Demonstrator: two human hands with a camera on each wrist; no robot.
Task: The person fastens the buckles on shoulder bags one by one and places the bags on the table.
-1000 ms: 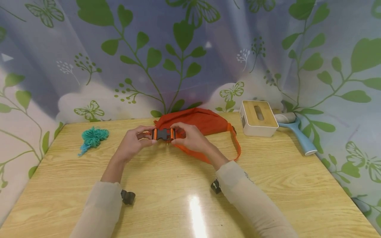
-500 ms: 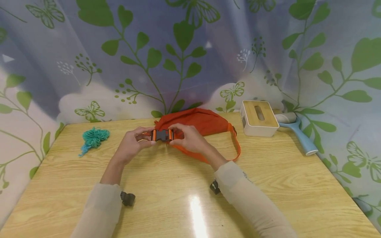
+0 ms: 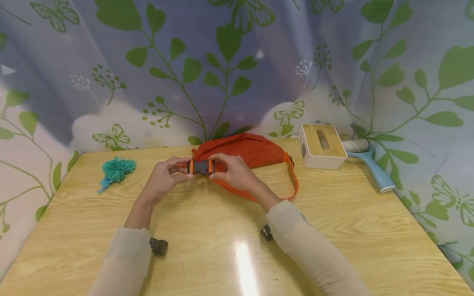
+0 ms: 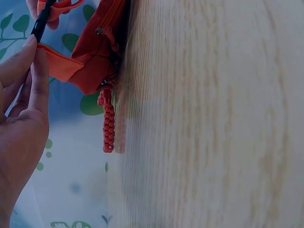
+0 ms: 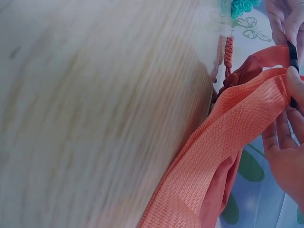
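A black side-release buckle with orange webbing at both ends is held up in front of an orange-red waist bag. Its two halves look joined. My left hand pinches the buckle's left end between thumb and fingers; in the left wrist view the fingertips meet at the black plastic. The right hand pinches the other end, with the orange strap running down from it in the right wrist view. A braided red zipper pull hangs from the bag.
A teal yarn bundle lies at the left of the wooden table. Right of the bag stands a white tissue box with a wooden lid, and beside it a blue-handled lint roller. A patterned curtain backs the table.
Half a second to a second ago the right hand was slightly farther right; it has moved a little left, and the buckle halves now sit closer together. The left hand is nearly still.
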